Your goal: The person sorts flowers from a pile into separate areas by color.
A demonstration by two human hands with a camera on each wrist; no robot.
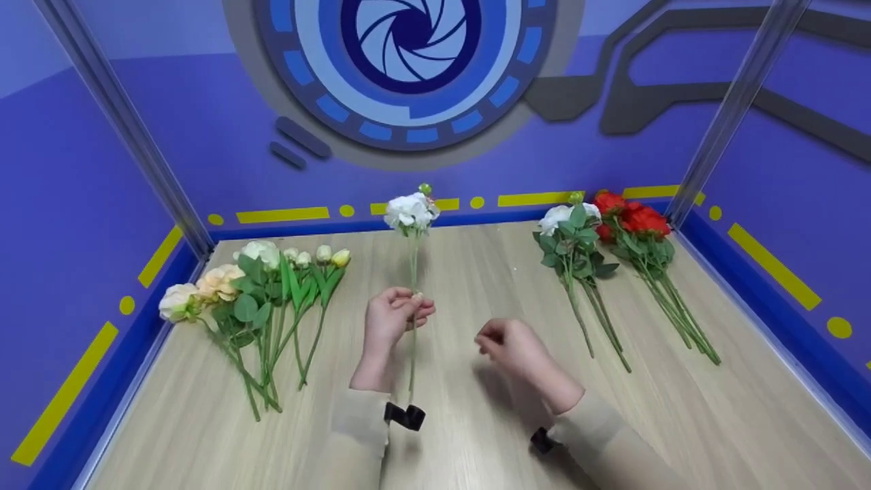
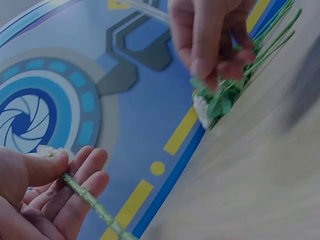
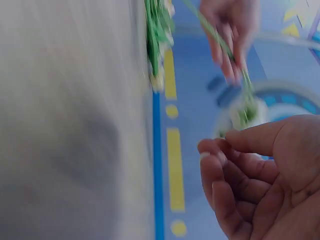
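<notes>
A white flower [image 1: 410, 212] stands nearly upright over the middle of the table, its bloom toward the back wall and a small green bud above it. My left hand [image 1: 391, 318] pinches its long stem between thumb and fingers partway down. In the left wrist view the green stem [image 2: 95, 202] runs from under the thumb across spread fingers. To the right, apart from the flower, my right hand [image 1: 514, 347] hovers over the table. Its fingers [image 3: 225, 197] are loosely bent, the thumb close to the index fingertip, with nothing visible held.
On the left lie peach and cream flowers [image 1: 219, 282] and white tulips [image 1: 323, 254], stems toward me. White flowers [image 1: 556, 219] with dark leaves and red flowers [image 1: 643, 219] lie at the right. Purple walls [image 1: 476, 156] enclose the wooden table [image 1: 463, 422] at the back and sides.
</notes>
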